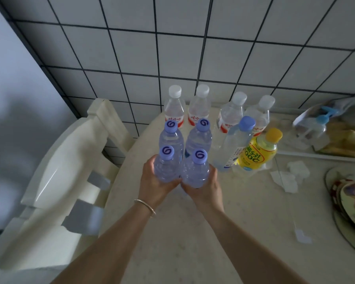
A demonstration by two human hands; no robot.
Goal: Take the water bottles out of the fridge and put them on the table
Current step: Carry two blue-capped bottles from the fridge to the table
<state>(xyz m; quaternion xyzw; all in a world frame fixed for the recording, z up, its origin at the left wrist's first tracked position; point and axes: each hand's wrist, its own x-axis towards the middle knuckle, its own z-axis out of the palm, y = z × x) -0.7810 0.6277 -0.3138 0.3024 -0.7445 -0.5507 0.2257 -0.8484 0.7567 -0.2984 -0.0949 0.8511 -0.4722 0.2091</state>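
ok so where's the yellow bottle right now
In the head view the yellow bottle stands on the table, right of centre, touching the tall blue-capped bottle on its left, in front of the white-capped bottles by the tiled wall.

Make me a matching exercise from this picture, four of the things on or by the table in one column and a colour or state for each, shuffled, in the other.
Things:
1. bottle in the left hand
2. yellow-labelled bottle
3. back-left bottle
4. chair

Descriptions:
A. white cap, red label
B. cream, beside the table's left edge
C. purple swirl cap, gripped
D. yellow cap

Pairs: 1-C, 2-D, 3-A, 4-B
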